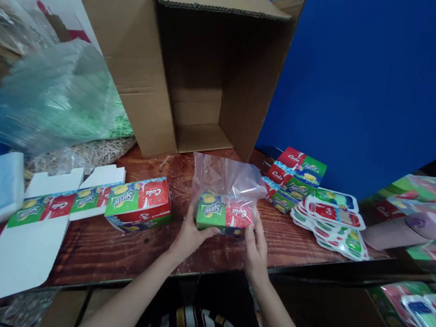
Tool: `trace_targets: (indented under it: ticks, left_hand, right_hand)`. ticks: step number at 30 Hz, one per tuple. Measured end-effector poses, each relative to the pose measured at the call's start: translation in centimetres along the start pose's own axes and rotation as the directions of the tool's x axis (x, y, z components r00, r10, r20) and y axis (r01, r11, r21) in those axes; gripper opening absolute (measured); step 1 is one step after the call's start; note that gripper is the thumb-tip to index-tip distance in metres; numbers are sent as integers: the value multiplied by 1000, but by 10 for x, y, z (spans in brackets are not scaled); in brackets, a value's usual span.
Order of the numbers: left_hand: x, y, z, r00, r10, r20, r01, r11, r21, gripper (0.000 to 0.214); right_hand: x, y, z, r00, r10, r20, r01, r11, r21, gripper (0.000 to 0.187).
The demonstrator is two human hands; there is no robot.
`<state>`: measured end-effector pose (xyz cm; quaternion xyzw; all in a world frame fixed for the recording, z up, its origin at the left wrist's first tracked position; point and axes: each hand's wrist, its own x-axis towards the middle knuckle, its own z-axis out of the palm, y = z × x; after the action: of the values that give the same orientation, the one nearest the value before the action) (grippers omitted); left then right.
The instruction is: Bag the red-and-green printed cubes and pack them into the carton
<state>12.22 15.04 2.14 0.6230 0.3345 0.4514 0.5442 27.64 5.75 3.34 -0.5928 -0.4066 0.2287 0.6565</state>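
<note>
A small red and green Cola/Sprite carton (225, 214) is held between my two hands over the front of the wooden table. Around it sits a clear plastic bag (222, 178), its loose end spreading away from me. My left hand (193, 231) grips the carton's left end, thumb along the near edge. At the right end, my right hand (257, 246) presses with its fingers on the side and near corner. Left of my hands stands another printed carton (139, 203), and beside that lies an unfolded carton blank (41, 219), partly white.
A large open cardboard box (206, 74) stands on its side at the back. Right of it are stacked cartons (295, 178) and a pile of printed packs (330, 221). A pale purple bottle (409, 227) lies at far right. Plastic bags (56, 95) and blue-white packets (1, 188) are left.
</note>
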Motion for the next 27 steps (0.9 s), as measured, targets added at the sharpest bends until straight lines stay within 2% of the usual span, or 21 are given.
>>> trace_targets:
  ticks: [2, 4, 7, 10, 12, 15, 21, 27]
  left_hand:
    - [0, -7, 1, 1000, -16, -16, 16, 1000, -8, 99]
    - [0, -13, 1, 1000, -21, -4, 21, 999, -33, 98]
    - [1, -16, -1, 1000, -18, 10, 19, 998, -66, 98]
    - [2, -16, -1, 1000, -19, 5, 19, 996, -84, 99]
    - [3, -18, -1, 1000, -28, 3, 28, 995, -92, 101]
    - [3, -20, -1, 999, -51, 9, 51, 995, -87, 102]
    - [4, -21, 0, 999, -48, 10, 48, 997, -66, 101]
    - [2, -21, 0, 999, -33, -9, 33, 999, -26, 100]
  right_hand:
    - [0, 1, 4, 990, 103, -95, -91, 988, 122, 52]
    - [1, 1, 3, 979, 162, -127, -144, 979, 145, 48]
    - [7, 2, -1, 975, 189, -115, -176, 977, 119, 37]
    - [15, 10, -6, 971, 234, -40, -217, 943, 253, 26]
    - [20, 19, -10, 972, 234, 29, -231, 917, 326, 22]
    - [26, 29, -14, 975, 205, 83, -221, 910, 351, 22]
    - [28, 27, -10, 980, 193, 55, -201, 930, 307, 32]
    - [28, 27, -10, 986, 161, 30, -164, 950, 267, 32]
